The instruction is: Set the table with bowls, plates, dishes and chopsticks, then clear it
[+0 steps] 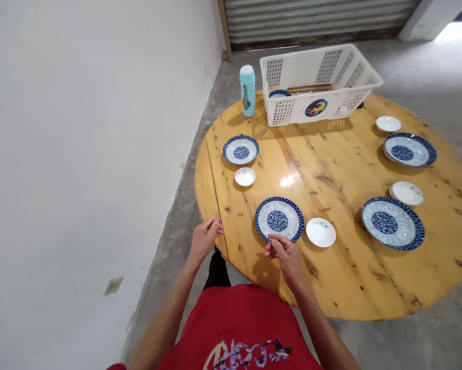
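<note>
My left hand (pixel 206 237) hovers at the table's left edge, fingers curled together with nothing visible in them. My right hand (pixel 287 257) is above the near rim of a blue-and-white plate (pixel 279 220), covering a bit of it. Its thumb and fingers are drawn together, and I see nothing held. A shadow falls on the wood below this hand, so it appears raised. Just right of the plate sits a small white dish (pixel 320 233). Farther off on the left are another patterned plate (pixel 241 150) and a small white bowl (pixel 245 177).
On the round wooden table (pixel 311 180), the right side carries two more patterned plates (pixel 392 223) with white dishes (pixel 406 193). A white plastic basket (pixel 300 110) holding a patterned dish stands at the back beside a turquoise flask (pixel 247 92). A white wall (pixel 99 128) rises at left.
</note>
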`<state>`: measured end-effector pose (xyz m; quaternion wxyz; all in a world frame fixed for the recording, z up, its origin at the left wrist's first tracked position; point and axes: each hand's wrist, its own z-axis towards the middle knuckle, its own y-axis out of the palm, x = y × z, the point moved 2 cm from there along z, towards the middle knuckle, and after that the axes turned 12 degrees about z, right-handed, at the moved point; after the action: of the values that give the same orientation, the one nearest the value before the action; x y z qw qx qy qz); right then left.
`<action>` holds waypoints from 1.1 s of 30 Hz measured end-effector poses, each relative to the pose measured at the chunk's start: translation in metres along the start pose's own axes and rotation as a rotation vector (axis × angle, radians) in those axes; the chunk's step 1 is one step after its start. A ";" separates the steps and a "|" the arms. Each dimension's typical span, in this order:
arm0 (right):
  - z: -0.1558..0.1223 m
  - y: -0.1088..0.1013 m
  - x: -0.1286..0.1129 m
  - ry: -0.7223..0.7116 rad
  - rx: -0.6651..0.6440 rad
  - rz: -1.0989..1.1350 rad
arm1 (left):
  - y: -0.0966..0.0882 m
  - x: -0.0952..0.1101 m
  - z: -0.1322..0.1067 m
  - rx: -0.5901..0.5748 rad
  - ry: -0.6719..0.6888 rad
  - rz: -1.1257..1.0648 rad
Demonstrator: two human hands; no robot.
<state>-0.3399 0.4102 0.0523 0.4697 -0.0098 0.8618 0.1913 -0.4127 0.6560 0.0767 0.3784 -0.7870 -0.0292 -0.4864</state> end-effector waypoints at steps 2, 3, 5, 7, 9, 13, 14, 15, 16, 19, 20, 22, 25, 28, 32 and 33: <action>0.018 0.017 -0.008 -0.049 0.061 0.019 | -0.014 0.004 0.049 -0.026 0.057 -0.022; 0.029 0.026 -0.013 -0.077 0.093 0.018 | -0.020 0.005 0.074 -0.045 0.080 -0.029; 0.052 0.045 -0.027 -0.145 0.157 0.003 | -0.029 0.004 0.124 -0.088 0.101 -0.033; 0.079 0.063 -0.041 -0.211 0.212 -0.033 | -0.035 0.001 0.174 -0.132 0.094 -0.026; 0.110 0.080 -0.056 -0.262 0.257 -0.093 | -0.038 -0.002 0.223 -0.170 0.092 -0.017; 0.186 0.106 -0.076 -0.292 0.365 -0.266 | -0.033 -0.001 0.312 -0.210 0.124 0.035; 0.206 0.111 -0.080 -0.297 0.387 -0.318 | -0.030 0.001 0.330 -0.215 0.128 0.059; 0.225 0.117 -0.082 -0.305 0.406 -0.377 | -0.027 0.003 0.346 -0.222 0.132 0.086; 0.244 0.122 -0.084 -0.313 0.425 -0.438 | -0.023 0.006 0.360 -0.234 0.136 0.113; 0.289 0.138 -0.084 -0.308 0.478 -0.614 | -0.009 0.015 0.387 -0.306 0.168 0.206; 0.301 0.142 -0.083 -0.293 0.495 -0.658 | -0.005 0.018 0.393 -0.338 0.187 0.237; 0.319 0.150 -0.081 -0.251 0.528 -0.714 | 0.003 0.023 0.400 -0.398 0.228 0.285; 0.336 0.158 -0.080 -0.194 0.591 -0.742 | 0.011 0.028 0.407 -0.436 0.270 0.322; 0.338 0.166 -0.084 -0.162 0.674 -0.749 | 0.009 0.036 0.410 -0.435 0.302 0.364; 0.314 0.174 -0.094 -0.267 0.696 -0.703 | -0.009 0.060 0.399 -0.305 0.403 0.399; 0.303 0.173 -0.097 -0.327 0.689 -0.678 | -0.016 0.069 0.392 -0.235 0.453 0.387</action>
<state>-0.0759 0.6573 0.0399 0.6102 -0.1034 0.7384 -0.2679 -0.0911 0.8896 0.0457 0.3670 -0.6880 0.2624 -0.5684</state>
